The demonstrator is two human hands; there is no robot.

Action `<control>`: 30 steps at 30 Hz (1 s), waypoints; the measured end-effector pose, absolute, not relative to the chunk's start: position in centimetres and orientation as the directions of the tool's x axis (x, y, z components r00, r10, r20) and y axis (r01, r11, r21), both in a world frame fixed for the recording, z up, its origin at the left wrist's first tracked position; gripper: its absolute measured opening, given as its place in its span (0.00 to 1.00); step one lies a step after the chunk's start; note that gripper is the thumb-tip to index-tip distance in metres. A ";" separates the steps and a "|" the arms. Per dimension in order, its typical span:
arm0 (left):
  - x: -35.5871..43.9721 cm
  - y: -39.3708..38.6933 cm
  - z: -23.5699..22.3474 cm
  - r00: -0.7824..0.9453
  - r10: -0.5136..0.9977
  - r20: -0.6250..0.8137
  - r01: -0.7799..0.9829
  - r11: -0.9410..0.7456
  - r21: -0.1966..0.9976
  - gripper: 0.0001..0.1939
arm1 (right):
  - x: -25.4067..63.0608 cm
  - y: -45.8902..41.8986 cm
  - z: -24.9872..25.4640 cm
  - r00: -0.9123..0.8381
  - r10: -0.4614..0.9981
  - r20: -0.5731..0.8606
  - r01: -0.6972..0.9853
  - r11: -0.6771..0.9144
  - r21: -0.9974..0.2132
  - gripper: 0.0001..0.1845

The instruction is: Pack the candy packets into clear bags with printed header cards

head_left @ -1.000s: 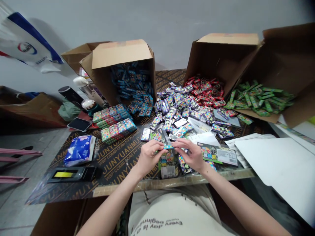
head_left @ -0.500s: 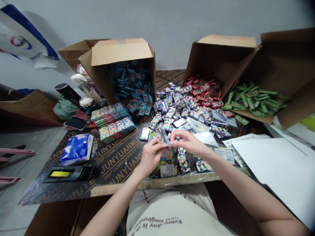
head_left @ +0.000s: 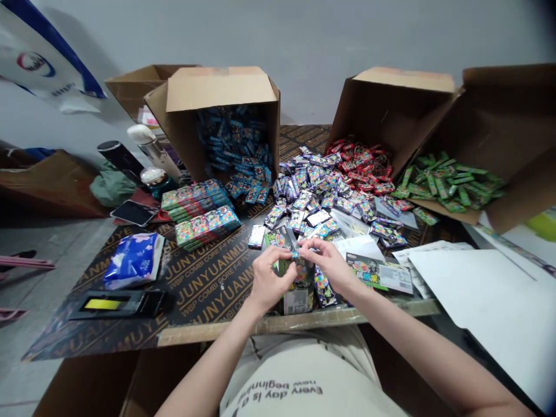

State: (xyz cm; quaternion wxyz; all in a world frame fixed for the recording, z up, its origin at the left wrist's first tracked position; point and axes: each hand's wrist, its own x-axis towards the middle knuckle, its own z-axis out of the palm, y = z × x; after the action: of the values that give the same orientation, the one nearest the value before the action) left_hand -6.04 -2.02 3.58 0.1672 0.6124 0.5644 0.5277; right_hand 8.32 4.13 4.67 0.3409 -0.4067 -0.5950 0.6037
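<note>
Lowered, the right hand and left hand pinched a blue-edged packet together; a slack grip could drop it.

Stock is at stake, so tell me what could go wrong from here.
The packet pinched between the left hand and right hand could drop onto the box, which sits at the table's edge and might get knocked off. The mixed pile touches the red packets, so the kinds could get mixed.
</note>
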 end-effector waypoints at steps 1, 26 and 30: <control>-5.8 -2.0 3.6 -0.207 0.861 0.465 0.523 -0.304 0.796 0.03 | 8.2 3.9 4.5 -0.433 0.896 -0.097 0.051 -0.083 -0.995 0.12; -5.0 -2.4 -0.7 -0.280 0.959 -0.048 -0.022 0.043 0.999 0.21 | 6.2 3.6 3.6 -0.339 0.912 -0.230 -0.055 -0.263 -0.963 0.24; -4.2 -4.1 -2.6 -0.136 0.966 -0.219 -0.148 0.199 0.969 0.19 | 6.1 3.1 3.2 -0.285 0.936 -0.208 -0.142 -0.256 -0.956 0.19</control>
State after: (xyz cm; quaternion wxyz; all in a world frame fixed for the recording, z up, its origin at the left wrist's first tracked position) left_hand -4.17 -4.10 -2.60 0.5429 0.3705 0.5522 0.5129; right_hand 6.12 3.08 3.20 0.4079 -0.4372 -0.4536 0.6609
